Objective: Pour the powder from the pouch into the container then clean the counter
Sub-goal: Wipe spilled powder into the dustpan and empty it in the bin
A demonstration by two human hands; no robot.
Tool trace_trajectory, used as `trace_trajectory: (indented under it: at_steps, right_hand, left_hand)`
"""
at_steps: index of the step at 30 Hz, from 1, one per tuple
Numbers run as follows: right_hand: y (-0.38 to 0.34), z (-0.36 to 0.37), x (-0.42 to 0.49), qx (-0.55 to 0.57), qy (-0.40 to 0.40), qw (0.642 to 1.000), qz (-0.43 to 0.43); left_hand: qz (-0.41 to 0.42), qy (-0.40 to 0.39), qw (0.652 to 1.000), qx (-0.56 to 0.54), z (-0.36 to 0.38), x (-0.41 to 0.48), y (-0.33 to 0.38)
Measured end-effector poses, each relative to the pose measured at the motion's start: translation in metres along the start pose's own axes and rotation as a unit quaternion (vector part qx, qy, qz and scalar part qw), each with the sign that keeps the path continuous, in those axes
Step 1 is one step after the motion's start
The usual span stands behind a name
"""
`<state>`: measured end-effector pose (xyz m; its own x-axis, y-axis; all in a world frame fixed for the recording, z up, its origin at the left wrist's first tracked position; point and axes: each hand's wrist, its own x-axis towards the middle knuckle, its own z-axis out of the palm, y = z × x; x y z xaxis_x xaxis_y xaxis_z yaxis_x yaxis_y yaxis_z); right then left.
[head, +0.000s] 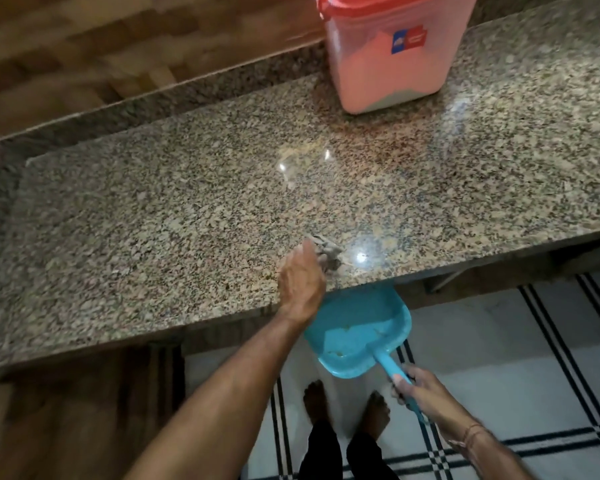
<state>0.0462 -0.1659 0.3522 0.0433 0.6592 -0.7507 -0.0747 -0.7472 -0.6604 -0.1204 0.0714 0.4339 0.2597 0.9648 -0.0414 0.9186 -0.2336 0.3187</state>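
Note:
A speckled granite counter [194, 209] fills the view. At its back right stands a pink plastic container [388, 64] with a red lid, powder showing inside. My left hand [302, 278] holds a crumpled grey cloth [328, 252] against the counter close to its front edge. Just below that edge hangs a blue dustpan [357, 330] with a few pale crumbs in it. My right hand [420, 393] grips its handle. The pouch is not in view.
A raised granite ledge [153, 98] runs along the back of the counter, with wood-look wall behind. Below the counter lies white floor tile with black stripes [534, 341]. My bare feet [347, 407] stand under the dustpan.

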Motion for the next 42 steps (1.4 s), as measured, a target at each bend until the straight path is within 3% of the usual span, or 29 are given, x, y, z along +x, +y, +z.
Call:
trace_trajectory:
  at_steps: [4, 9, 14, 20, 24, 28, 31, 33, 37, 39, 42]
  right_hand:
    - [0.001, -0.005, -0.006, -0.026, 0.015, 0.999, -0.023]
    - [0.009, -0.011, -0.011, -0.035, 0.030, 0.999, -0.028]
    - [0.016, -0.006, -0.011, -0.009, 0.039, 0.999, -0.025]
    - [0.016, -0.003, -0.010, 0.016, 0.050, 0.998, -0.017]
    - [0.015, -0.009, -0.010, 0.027, 0.055, 0.998, -0.018]
    - [0.011, -0.014, -0.014, 0.031, 0.061, 0.997, -0.027]
    - [0.012, -0.014, -0.014, 0.035, 0.064, 0.997, -0.022]
    - [0.013, -0.012, -0.014, 0.039, 0.065, 0.997, -0.018]
    - [0.013, -0.011, -0.015, 0.034, 0.066, 0.997, -0.021]
    - [0.013, -0.014, -0.017, 0.029, 0.060, 0.997, -0.030]
    - [0.014, -0.019, -0.019, 0.037, 0.060, 0.997, -0.042]
  left_hand:
    - [-0.012, 0.025, 0.999, -0.026, -0.030, 0.007, -0.048]
    - [-0.055, -0.011, 0.990, 0.132, -0.045, -0.011, -0.119]
    - [-0.050, -0.008, 0.996, 0.078, -0.016, -0.009, -0.038]
    - [-0.044, -0.037, 0.993, -0.098, 0.011, 0.008, 0.062]
    - [-0.067, -0.027, 0.992, -0.100, -0.004, 0.023, 0.046]
    - [0.014, -0.022, 0.999, -0.035, -0.017, 0.016, 0.004]
    - [0.072, -0.028, 0.997, 0.013, -0.008, 0.006, 0.022]
    - [0.057, -0.039, 0.996, -0.055, -0.001, 0.009, 0.050]
    - [-0.048, -0.071, 0.978, -0.188, 0.003, 0.025, 0.075]
    - [-0.035, -0.068, 0.986, -0.150, -0.002, 0.037, 0.064]
    - [0.055, -0.066, 0.996, -0.024, -0.005, 0.052, 0.042]
